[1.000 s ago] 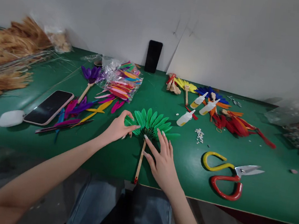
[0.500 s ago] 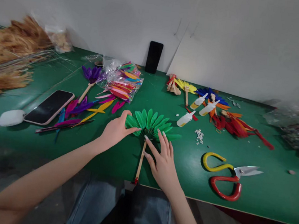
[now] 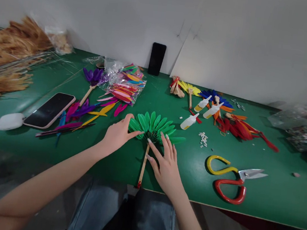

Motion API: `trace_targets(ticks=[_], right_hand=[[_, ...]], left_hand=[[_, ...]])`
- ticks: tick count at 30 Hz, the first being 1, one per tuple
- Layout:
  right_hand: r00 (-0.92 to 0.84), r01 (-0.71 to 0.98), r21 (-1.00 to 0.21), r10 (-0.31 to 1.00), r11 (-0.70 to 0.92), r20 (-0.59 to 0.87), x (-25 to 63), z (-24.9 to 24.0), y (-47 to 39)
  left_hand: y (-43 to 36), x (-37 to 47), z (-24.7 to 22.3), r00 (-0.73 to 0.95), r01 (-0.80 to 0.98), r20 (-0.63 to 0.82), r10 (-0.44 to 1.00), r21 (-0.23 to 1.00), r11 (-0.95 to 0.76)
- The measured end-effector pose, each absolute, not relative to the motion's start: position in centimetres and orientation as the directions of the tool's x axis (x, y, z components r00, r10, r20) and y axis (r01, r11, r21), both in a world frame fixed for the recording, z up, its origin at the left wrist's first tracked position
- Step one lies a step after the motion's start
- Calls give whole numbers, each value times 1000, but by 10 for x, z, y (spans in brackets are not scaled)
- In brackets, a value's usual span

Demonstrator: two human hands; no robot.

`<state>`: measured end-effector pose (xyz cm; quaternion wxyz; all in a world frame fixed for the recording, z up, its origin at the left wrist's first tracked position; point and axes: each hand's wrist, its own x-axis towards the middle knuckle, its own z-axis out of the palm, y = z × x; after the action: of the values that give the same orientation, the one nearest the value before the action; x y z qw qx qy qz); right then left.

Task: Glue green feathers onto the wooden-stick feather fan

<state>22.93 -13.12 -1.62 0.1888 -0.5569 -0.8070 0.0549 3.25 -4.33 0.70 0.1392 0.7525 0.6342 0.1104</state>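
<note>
A green feather fan (image 3: 154, 123) with a pale wooden handle (image 3: 144, 165) lies on the table in front of me, its feathers spread away from me. My left hand (image 3: 118, 132) has the fan's left-side feathers between its thumb and bent index finger; the other fingers are hidden. On the right, my right hand (image 3: 165, 162) rests with fingers apart, their tips touching the dark base of the feathers. Its thumb is beside the top of the handle. A bit of red shows at the handle's lower end.
Red-and-yellow-handled scissors (image 3: 229, 178) lie open at right. Behind are glue bottles (image 3: 188, 122), white beads (image 3: 202, 139), a yellow feather fan (image 3: 190, 89) and red tassels (image 3: 236, 127). Loose feathers (image 3: 86, 112), a purple fan (image 3: 93, 77) and a phone (image 3: 50, 109) lie left.
Both hands keep the same pose on the green fan. The whole view has shifted very slightly, so things sit a little further left in it.
</note>
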Motion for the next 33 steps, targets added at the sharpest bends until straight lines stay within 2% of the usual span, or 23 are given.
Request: trace_targets(ticks=[6, 8, 10, 12, 13, 17, 21, 33], right_hand=[[-310, 873, -310, 920, 376, 241, 229, -17, -131], [-312, 870, -315, 918, 380, 245, 229, -17, -131], [-314, 867, -319, 917, 383, 247, 229, -17, -131], [-314, 864, -324, 915, 386, 252, 230, -17, -131], [-313, 862, -328, 914, 387, 257, 230, -17, -131], [-294, 851, -354, 910, 388, 292, 231, -16, -131], [-219, 846, -406, 919, 346, 328, 231, -16, -133], [1, 853, -488, 934, 185, 357, 233, -17, -132]], left_hand=[[-44, 26, 7, 154, 916, 24, 988, 371, -152], [-46, 21, 7, 119, 933, 149, 982, 322, -162], [-51, 18, 8, 112, 952, 335, 936, 234, -198], [-60, 18, 9, 178, 946, 458, 871, 163, -279], [-66, 19, 9, 232, 930, 472, 850, 148, -336], [-96, 31, 5, 451, 831, 379, 808, 154, -535], [-114, 41, -3, 572, 764, 290, 767, 153, -627], [-108, 56, -8, 598, 750, 254, 760, 155, -643]])
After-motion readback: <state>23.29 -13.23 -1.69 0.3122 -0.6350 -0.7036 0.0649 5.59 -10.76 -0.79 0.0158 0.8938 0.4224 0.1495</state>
